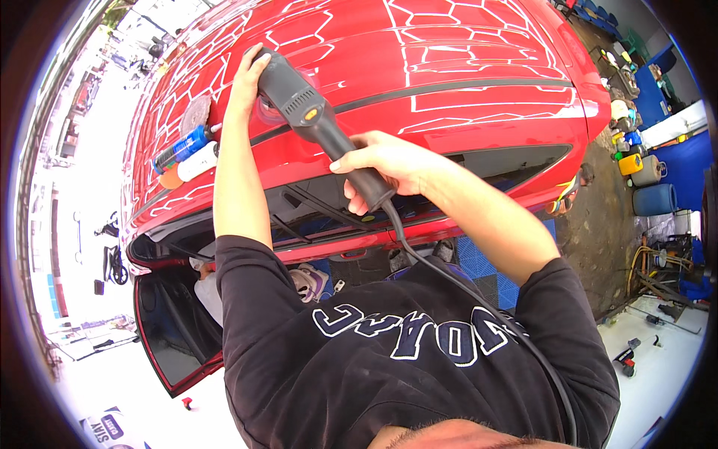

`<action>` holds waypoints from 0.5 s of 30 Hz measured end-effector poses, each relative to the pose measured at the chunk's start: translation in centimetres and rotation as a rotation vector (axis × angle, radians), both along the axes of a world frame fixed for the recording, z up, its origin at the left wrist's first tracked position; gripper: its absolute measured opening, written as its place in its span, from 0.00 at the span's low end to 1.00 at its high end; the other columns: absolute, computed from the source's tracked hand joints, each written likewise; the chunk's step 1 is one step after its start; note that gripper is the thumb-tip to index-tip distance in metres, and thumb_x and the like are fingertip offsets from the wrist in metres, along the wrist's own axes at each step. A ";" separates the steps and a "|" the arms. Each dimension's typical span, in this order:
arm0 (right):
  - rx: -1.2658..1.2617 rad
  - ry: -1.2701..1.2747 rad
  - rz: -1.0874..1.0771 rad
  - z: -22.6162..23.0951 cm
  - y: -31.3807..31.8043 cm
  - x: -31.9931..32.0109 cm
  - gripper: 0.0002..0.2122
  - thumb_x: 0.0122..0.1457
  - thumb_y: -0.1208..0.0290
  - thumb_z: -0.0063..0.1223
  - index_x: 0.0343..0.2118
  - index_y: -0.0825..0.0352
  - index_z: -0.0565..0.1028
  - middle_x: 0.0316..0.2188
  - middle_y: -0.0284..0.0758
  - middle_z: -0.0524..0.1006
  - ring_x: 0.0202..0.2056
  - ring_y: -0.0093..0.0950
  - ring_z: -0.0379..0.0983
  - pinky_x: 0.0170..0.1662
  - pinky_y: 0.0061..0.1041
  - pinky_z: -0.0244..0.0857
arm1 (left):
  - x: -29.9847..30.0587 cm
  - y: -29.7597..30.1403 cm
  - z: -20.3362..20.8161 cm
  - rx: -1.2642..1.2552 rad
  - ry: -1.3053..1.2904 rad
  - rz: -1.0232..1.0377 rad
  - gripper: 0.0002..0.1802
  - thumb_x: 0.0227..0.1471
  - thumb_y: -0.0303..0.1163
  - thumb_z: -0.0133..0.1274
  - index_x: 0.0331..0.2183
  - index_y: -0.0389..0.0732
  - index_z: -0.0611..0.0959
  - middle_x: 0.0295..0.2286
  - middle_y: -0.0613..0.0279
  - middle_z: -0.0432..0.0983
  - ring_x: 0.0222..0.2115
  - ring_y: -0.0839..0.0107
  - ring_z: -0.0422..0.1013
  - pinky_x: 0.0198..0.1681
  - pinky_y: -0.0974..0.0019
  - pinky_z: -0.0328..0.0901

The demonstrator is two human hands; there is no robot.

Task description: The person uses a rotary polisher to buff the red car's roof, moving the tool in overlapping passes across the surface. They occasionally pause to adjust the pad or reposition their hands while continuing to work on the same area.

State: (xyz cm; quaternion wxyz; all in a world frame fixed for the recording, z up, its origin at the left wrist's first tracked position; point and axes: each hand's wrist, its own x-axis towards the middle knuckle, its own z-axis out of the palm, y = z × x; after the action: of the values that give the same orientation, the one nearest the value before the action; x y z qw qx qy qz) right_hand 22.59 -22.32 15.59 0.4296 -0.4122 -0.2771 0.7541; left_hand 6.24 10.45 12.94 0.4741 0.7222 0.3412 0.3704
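A black car polisher (295, 93) rests over the red car roof (359, 52), its pad mostly hidden beneath the head. My left hand (245, 82) is closed over the far end of the polisher's head. The fingers of my right hand (389, 161) wrap round its rear grip, thumb on top. From that grip a black cable (449, 275) runs back across my dark shirt and over my shoulder. Left of my left forearm, a blue bottle (179, 148) and a white bottle (196, 165) with an orange cap lie on the roof. Beside them is a grey round pad (196, 114).
The car door (176, 329) stands open at the lower left, with part of another person near it. Jugs and a blue drum (654, 200) stand along the right wall. Blue floor tiles (479, 258) show beyond my shirt. Hexagonal lights reflect in the paint.
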 end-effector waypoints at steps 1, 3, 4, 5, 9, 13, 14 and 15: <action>-0.007 0.064 -0.041 -0.9 -0.5 0.2 0.23 0.58 0.67 0.67 0.49 0.72 0.68 0.31 0.42 0.77 0.23 0.35 0.81 0.26 0.37 0.80 | 0.8 -0.1 -0.1 0.032 0.015 0.002 0.36 0.57 0.50 0.60 0.63 0.46 0.76 0.60 0.54 0.72 0.61 0.61 0.66 0.64 0.59 0.60; -0.012 0.197 -0.127 -2.7 -1.5 1.0 0.26 0.58 0.64 0.69 0.54 0.71 0.68 0.34 0.39 0.74 0.24 0.34 0.81 0.26 0.37 0.80 | 3.7 -0.9 -0.5 0.076 0.010 -0.030 0.36 0.57 0.51 0.61 0.63 0.45 0.77 0.60 0.53 0.73 0.61 0.61 0.68 0.64 0.58 0.60; 0.010 0.213 -0.157 -3.0 -2.0 1.6 0.20 0.62 0.62 0.64 0.49 0.69 0.70 0.35 0.40 0.78 0.24 0.33 0.81 0.26 0.35 0.80 | 5.2 -2.0 0.2 0.139 0.044 -0.051 0.37 0.55 0.52 0.61 0.62 0.46 0.77 0.60 0.52 0.73 0.60 0.61 0.68 0.64 0.59 0.60; 0.011 0.209 -0.187 -3.2 -2.1 2.1 0.20 0.62 0.61 0.64 0.49 0.70 0.71 0.36 0.40 0.79 0.24 0.33 0.81 0.26 0.33 0.80 | 6.5 -3.1 0.8 0.120 0.064 -0.055 0.39 0.55 0.54 0.61 0.62 0.46 0.77 0.59 0.51 0.73 0.60 0.60 0.68 0.64 0.58 0.61; 0.029 -0.061 -0.320 -0.6 -3.4 4.0 0.26 0.62 0.58 0.65 0.54 0.73 0.72 0.41 0.42 0.79 0.24 0.28 0.79 0.24 0.26 0.78 | 11.2 -3.5 -0.3 0.229 0.067 -0.123 0.40 0.53 0.58 0.62 0.63 0.50 0.77 0.61 0.48 0.71 0.63 0.54 0.66 0.65 0.56 0.60; -0.031 -0.267 -0.348 1.2 -5.1 6.5 0.40 0.57 0.61 0.71 0.66 0.71 0.58 0.46 0.43 0.76 0.23 0.26 0.78 0.20 0.25 0.74 | 15.1 -5.9 0.0 0.162 0.117 -0.135 0.38 0.54 0.56 0.62 0.63 0.50 0.77 0.60 0.48 0.72 0.61 0.56 0.67 0.64 0.56 0.61; 0.003 -0.331 -0.372 1.6 -5.5 6.5 0.44 0.56 0.63 0.72 0.69 0.69 0.54 0.46 0.43 0.75 0.23 0.25 0.78 0.20 0.25 0.73 | 15.8 -5.7 -0.2 0.181 0.125 -0.164 0.38 0.55 0.56 0.60 0.63 0.50 0.77 0.59 0.49 0.73 0.61 0.56 0.67 0.64 0.56 0.60; 0.032 -0.395 -0.408 2.0 -6.0 6.5 0.48 0.55 0.65 0.73 0.72 0.67 0.50 0.47 0.43 0.74 0.22 0.25 0.77 0.19 0.25 0.73 | 16.8 -5.6 -0.5 0.199 0.134 -0.204 0.37 0.56 0.57 0.59 0.63 0.51 0.77 0.59 0.51 0.73 0.61 0.57 0.67 0.64 0.56 0.59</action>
State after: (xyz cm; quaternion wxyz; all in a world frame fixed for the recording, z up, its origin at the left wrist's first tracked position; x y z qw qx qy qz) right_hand 29.12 -28.37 17.54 0.5168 -0.5916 -0.2785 0.5527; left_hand 23.07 4.89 12.43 0.4117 0.8196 0.2583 0.3033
